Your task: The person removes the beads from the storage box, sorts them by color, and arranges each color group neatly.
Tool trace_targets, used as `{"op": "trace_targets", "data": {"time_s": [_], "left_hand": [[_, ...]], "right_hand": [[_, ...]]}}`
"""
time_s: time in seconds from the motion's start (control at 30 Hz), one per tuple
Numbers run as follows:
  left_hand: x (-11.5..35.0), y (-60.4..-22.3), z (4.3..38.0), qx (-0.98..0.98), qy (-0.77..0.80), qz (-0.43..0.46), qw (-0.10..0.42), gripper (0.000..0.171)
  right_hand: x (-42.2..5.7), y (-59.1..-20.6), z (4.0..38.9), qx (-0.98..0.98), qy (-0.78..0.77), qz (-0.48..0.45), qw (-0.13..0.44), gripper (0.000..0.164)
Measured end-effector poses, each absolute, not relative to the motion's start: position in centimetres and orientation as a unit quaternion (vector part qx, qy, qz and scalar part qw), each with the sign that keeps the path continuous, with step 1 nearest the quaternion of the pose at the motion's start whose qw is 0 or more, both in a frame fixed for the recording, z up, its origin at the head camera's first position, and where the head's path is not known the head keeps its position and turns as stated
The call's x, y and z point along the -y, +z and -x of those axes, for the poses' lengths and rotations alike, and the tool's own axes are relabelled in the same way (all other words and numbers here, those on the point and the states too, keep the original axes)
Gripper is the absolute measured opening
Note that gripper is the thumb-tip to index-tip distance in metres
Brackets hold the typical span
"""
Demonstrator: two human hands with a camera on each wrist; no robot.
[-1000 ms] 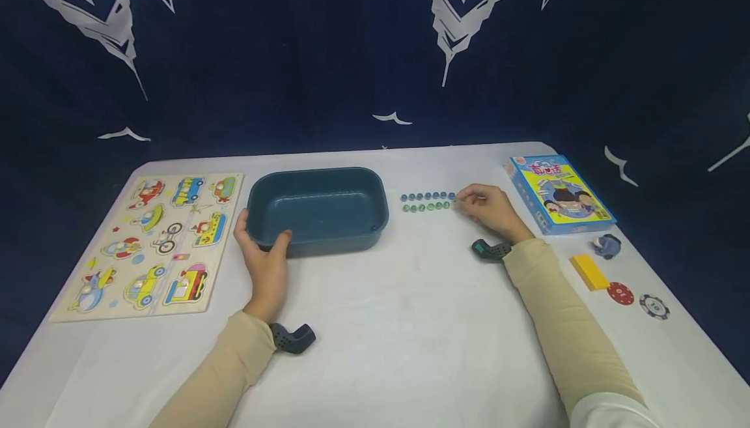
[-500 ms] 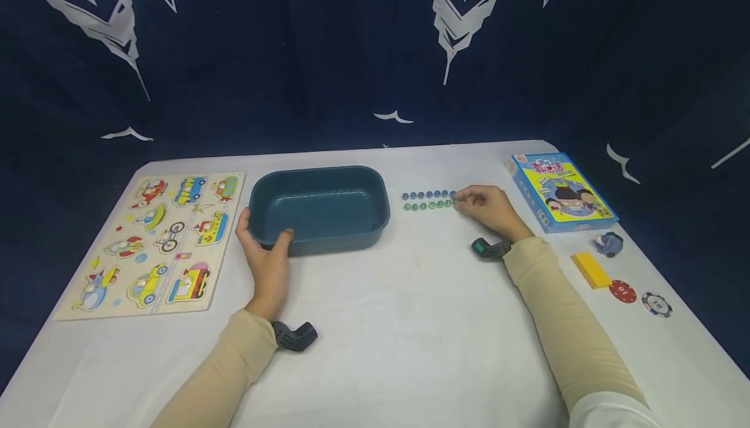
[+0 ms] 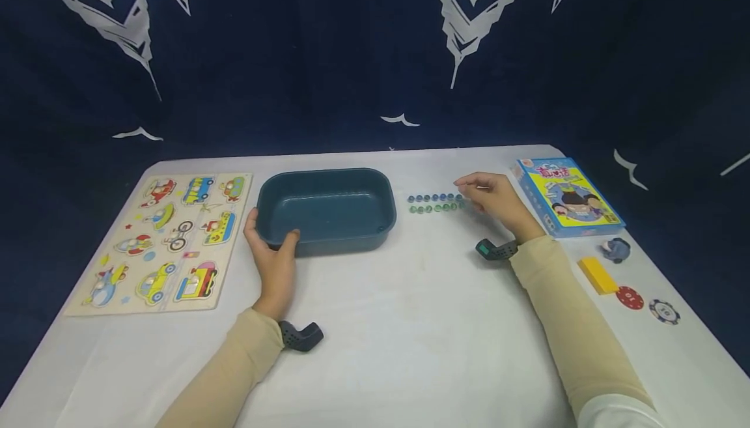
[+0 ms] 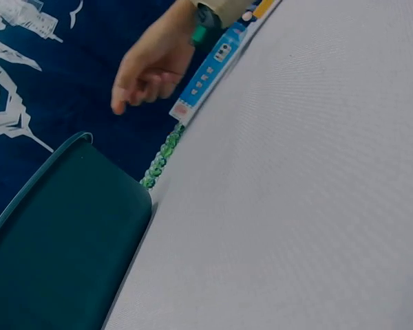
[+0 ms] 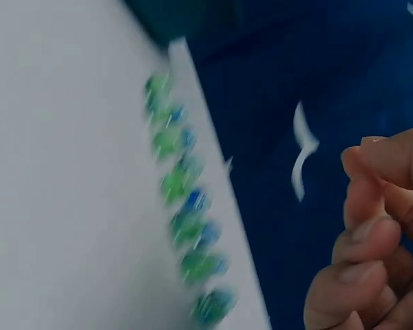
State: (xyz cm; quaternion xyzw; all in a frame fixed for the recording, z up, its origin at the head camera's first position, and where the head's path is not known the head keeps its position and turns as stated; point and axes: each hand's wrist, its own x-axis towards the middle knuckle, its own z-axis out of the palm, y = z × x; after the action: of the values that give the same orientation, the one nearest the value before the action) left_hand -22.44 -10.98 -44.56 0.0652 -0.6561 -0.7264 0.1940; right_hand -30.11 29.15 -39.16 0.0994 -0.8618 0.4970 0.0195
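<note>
My left hand (image 3: 275,271) grips a dark teal plastic basin (image 3: 328,245) at its near left corner, thumb over the rim and fingers along the outer side. The left wrist view shows the basin (image 4: 69,234) but not that hand. Right of the basin lie two rows of small glass marbles, a blue row (image 3: 435,198) behind a green row (image 3: 437,208). My right hand (image 3: 495,200) is raised just above their right end. Its fingers are curled, with thumb and index fingertips together; nothing shows between them in the right wrist view, where the marbles (image 5: 182,185) look blurred.
A wooden vehicle puzzle board (image 3: 164,245) lies on the left of the white table (image 3: 398,350). Along the right are a blue and yellow game box (image 3: 571,197), a small blue-grey figure (image 3: 615,249), a yellow block (image 3: 597,275), a red chip (image 3: 629,298) and a black-and-white chip (image 3: 665,311).
My right hand has lifted off the right end of the marble rows, leaving a green marble there. My left hand keeps its hold on the basin. The head view has shifted slightly.
</note>
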Motion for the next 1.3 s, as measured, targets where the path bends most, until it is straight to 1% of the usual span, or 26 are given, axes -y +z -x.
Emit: {"op": "trace_targets", "data": {"time_s": [0.1, 0.23, 0.37, 0.5, 0.57, 0.77, 0.97, 1.2, 1.3], "left_hand": [[11.1, -44.6, 22.5, 0.653, -0.730, -0.062, 0.191, 0.079], [11.2, -44.7, 22.6, 0.651, -0.732, -0.061, 0.189, 0.079], [11.2, -44.7, 22.7, 0.650, -0.733, -0.061, 0.194, 0.079], [11.1, -44.8, 22.8, 0.651, -0.730, -0.063, 0.196, 0.079], [11.1, -44.8, 22.8, 0.655, -0.727, -0.064, 0.197, 0.080], [11.3, -44.7, 22.8, 0.664, -0.718, -0.068, 0.197, 0.079], [11.3, -44.8, 22.8, 0.661, -0.723, -0.067, 0.190, 0.080], [11.4, -44.8, 22.8, 0.663, -0.722, -0.065, 0.186, 0.080], [11.4, -43.5, 22.0, 0.663, -0.726, -0.064, 0.171, 0.080]], "right_hand": [[-27.1, -37.6, 29.9, 0.861, 0.490, -0.137, 0.002, 0.030], [-23.7, -36.1, 29.8, 0.851, 0.478, -0.214, -0.046, 0.026], [-20.0, -35.5, 29.7, 0.826, 0.476, -0.290, -0.082, 0.022], [-16.6, -35.7, 29.7, 0.810, 0.471, -0.331, -0.107, 0.022], [-15.0, -35.8, 29.9, 0.810, 0.460, -0.341, -0.124, 0.021], [-11.0, -36.4, 30.8, 0.809, 0.405, -0.376, -0.200, 0.025], [-9.0, -37.1, 31.3, 0.858, 0.278, -0.379, -0.209, 0.024], [-8.0, -36.8, 31.6, 0.876, 0.191, -0.353, -0.267, 0.023], [-7.9, -36.7, 31.9, 0.879, 0.161, -0.354, -0.276, 0.024]]}}
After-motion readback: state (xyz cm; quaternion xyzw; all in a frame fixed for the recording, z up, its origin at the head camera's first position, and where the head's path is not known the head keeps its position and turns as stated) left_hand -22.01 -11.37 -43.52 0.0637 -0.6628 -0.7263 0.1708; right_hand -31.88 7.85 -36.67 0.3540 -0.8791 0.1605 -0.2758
